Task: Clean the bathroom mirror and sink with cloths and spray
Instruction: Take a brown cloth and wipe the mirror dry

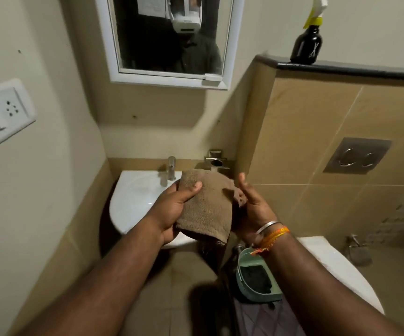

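Head view: left hand [171,210], right hand [253,210] hold cloth [208,209]; bottle [306,46] marked X

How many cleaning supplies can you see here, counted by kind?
Cloths: 2, a brown terry cloth and what looks like a dark cloth
Spray bottles: 1, a black spray bottle
Tubs: 1, a pale green plastic tub
Total: 4

Bare left forearm [113,270] and right forearm [317,282] reach forward, wrists close together. The left grip [171,212] cups a brown cloth [208,209] from below, thumb pressed across its top. The right grip [253,209], palm turned inward and thumb raised, holds the cloth's right edge in curled fingers. A metal bangle [267,225] and orange threads [274,235] circle the right wrist.
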